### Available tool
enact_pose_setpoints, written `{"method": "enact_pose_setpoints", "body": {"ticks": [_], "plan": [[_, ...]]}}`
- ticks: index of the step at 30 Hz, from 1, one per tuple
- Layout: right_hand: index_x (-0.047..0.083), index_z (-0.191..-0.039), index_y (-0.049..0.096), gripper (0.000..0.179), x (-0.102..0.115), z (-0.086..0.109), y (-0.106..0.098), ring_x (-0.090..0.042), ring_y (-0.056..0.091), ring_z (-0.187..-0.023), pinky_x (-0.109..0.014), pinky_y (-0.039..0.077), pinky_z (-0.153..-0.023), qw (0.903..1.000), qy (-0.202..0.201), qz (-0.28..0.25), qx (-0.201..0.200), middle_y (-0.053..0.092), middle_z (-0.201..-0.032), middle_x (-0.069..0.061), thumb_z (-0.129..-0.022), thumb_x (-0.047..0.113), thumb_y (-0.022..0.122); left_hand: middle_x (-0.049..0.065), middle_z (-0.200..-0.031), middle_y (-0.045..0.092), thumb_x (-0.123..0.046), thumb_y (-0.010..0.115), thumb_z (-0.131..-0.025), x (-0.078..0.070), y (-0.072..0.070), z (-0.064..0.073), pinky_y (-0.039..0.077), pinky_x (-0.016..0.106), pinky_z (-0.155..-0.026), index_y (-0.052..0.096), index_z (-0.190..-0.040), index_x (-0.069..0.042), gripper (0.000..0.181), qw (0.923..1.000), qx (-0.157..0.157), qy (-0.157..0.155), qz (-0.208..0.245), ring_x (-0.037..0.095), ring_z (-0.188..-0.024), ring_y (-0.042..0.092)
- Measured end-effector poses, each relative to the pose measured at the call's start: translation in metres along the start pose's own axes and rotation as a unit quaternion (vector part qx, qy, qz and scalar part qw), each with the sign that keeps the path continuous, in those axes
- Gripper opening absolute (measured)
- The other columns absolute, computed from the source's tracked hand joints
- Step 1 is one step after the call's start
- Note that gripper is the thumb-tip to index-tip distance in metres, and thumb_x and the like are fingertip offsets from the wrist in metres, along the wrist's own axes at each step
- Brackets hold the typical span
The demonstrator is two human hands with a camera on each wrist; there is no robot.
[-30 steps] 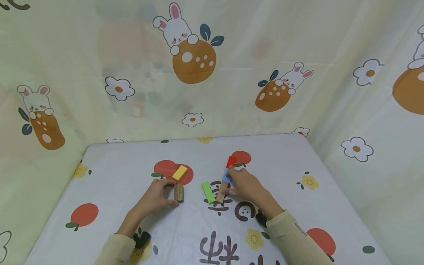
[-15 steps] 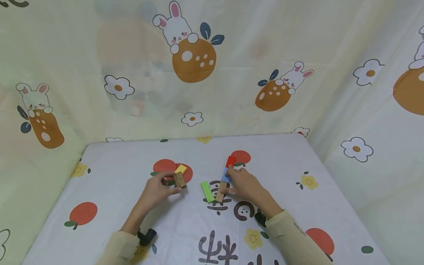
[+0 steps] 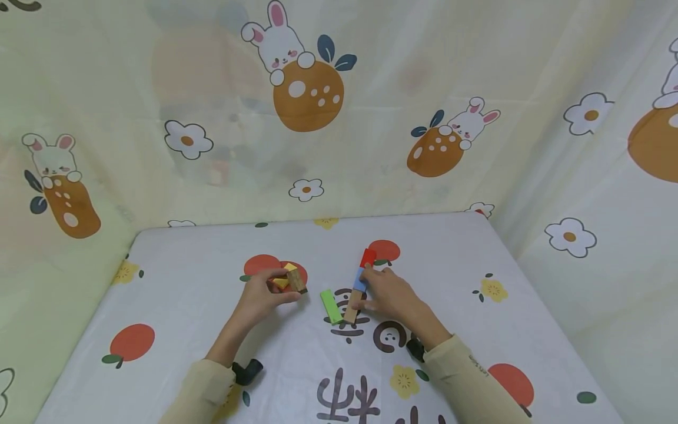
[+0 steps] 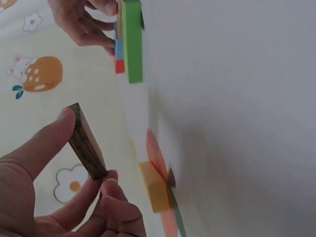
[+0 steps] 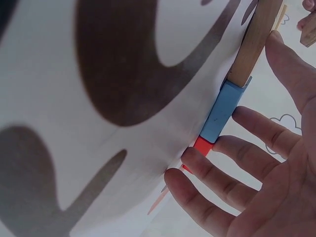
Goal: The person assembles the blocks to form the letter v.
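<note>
Between thumb and fingertips, my left hand (image 3: 261,299) pinches a dark brown wooden block (image 4: 88,143), raised over the table and tilted. A yellow block (image 4: 154,187) lies below it, partly hidden behind the held block in the head view. To the right, a red block (image 3: 368,257), a blue block (image 3: 360,280) and a tan wooden block (image 3: 352,308) form an end-to-end row. My right hand (image 3: 393,299) rests along the row's right side, fingers mostly extended; thumb at the tan block, fingertips by the blue and red ones. A green block (image 3: 331,307) lies just left of the row.
A white cloth (image 3: 450,247) printed with fruit, flowers and dark lettering covers the table. Behind it hangs a pale curtain (image 3: 371,153) with rabbit prints. A black wrist device (image 3: 247,372) sits at my left cuff.
My left hand has lifted the dark brown block, moved it away from me and slightly right, and tilted it over the yellow block. The right hand and the row have stayed put.
</note>
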State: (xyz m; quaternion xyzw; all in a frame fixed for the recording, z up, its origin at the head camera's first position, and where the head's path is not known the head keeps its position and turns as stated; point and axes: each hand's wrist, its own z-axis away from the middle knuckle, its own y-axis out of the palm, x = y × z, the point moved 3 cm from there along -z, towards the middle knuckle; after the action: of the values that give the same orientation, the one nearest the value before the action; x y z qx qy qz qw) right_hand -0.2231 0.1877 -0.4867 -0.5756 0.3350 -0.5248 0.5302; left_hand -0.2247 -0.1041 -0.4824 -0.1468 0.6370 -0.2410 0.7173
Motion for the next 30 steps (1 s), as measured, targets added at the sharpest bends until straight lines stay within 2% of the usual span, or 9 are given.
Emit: {"method": "enact_pose_setpoints", "body": {"ticks": [7,11,16,23,26,30], "plan": [[0.013,-0.142,0.061,0.074,0.002,0.001,-0.001,-0.028,0.063,-0.110,-0.046,0.062,-0.096,1.0000,0.000,0.002,0.003,0.072,-0.138,-0.009,-0.084,0.049,0.088,0.015,-0.132,0.069,-0.024,0.091,-0.084,-0.004,0.012,-0.001,0.049,0.025,-0.071,0.065,-0.141,-0.008,0.064,0.9999,0.004,-0.010,0.010,0.024,-0.099,0.058],[0.012,-0.142,0.062,0.074,0.002,0.001,-0.001,-0.027,0.062,-0.107,-0.046,0.062,-0.095,1.0000,0.003,0.000,0.003,0.073,-0.136,-0.009,-0.083,0.048,0.089,0.017,-0.132,0.069,-0.023,0.092,-0.083,-0.005,0.017,-0.001,0.047,0.026,-0.070,0.065,-0.141,-0.005,0.066,0.9999,0.007,-0.009,0.009,0.025,-0.100,0.057],[0.013,-0.142,0.061,0.075,0.000,0.001,-0.002,-0.028,0.062,-0.109,-0.046,0.062,-0.096,0.9999,0.011,0.003,0.004,0.073,-0.136,-0.008,-0.083,0.049,0.089,0.015,-0.136,0.070,-0.025,0.092,-0.083,-0.005,0.025,-0.004,0.049,0.026,-0.075,0.065,-0.141,-0.006,0.068,1.0000,0.005,-0.006,-0.006,0.026,-0.109,0.059],[0.013,-0.143,0.060,0.077,0.000,-0.001,-0.001,-0.029,0.062,-0.112,-0.048,0.061,-0.097,0.9999,0.008,0.003,0.006,0.072,-0.138,-0.009,-0.083,0.052,0.088,0.014,-0.137,0.069,-0.026,0.092,-0.083,-0.008,0.029,-0.005,0.060,0.037,-0.088,0.066,-0.142,-0.010,0.066,0.9996,-0.004,-0.006,-0.027,0.029,-0.117,0.061],[0.012,-0.144,0.060,0.077,0.001,0.000,-0.001,-0.030,0.062,-0.112,-0.048,0.061,-0.097,0.9999,0.007,0.004,0.007,0.072,-0.139,-0.009,-0.083,0.052,0.087,0.013,-0.138,0.069,-0.027,0.092,-0.084,-0.010,0.031,-0.005,0.061,0.041,-0.095,0.066,-0.142,-0.010,0.065,0.9995,-0.004,-0.009,-0.031,0.029,-0.121,0.061],[0.012,-0.143,0.061,0.075,0.002,0.000,0.001,-0.030,0.062,-0.112,-0.048,0.061,-0.097,1.0000,0.006,0.000,0.005,0.072,-0.138,-0.009,-0.083,0.049,0.088,0.014,-0.138,0.068,-0.028,0.091,-0.084,-0.011,0.033,-0.006,0.061,0.042,-0.095,0.066,-0.142,-0.010,0.066,0.9992,-0.005,-0.019,-0.035,0.030,-0.121,0.061]]}}
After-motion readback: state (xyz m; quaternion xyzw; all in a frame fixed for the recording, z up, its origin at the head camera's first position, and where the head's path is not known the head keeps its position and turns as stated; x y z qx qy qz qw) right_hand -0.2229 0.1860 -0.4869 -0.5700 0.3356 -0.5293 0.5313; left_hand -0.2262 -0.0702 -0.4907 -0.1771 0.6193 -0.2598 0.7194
